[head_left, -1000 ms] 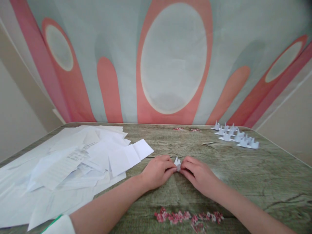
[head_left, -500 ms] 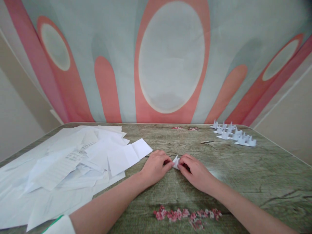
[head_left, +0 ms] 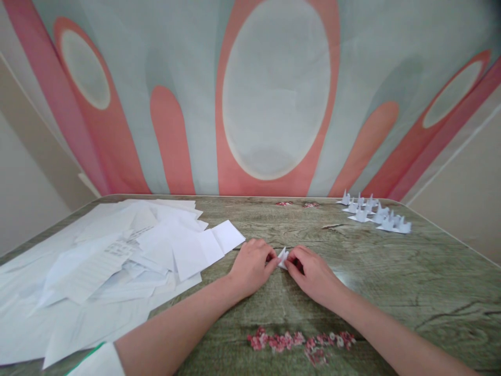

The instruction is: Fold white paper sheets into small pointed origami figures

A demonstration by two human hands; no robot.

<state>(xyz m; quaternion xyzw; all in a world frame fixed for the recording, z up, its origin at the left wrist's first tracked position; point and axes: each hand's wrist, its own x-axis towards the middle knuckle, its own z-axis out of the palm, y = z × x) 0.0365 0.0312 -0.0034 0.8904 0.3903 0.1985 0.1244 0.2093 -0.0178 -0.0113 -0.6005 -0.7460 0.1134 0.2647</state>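
A small folded white paper piece, with a pointed tip standing up, is between my two hands near the middle of the table. My left hand pinches its left side between thumb and fingers. On the opposite side, my right hand grips it with thumb and forefinger, the other fingers curled. The finer folds are too small to make out. At the far right stand several folded paper cranes in loose rows.
A wide heap of white paper sheets, some printed, covers the table's left side. Folded blank sheets stick out near my left hand. The wood-patterned table bears pink flower prints. A patterned backdrop rises behind it.
Both hands keep hold of the folded paper in nearly the same place, with only slight finger movement. The whole view has shifted a little.
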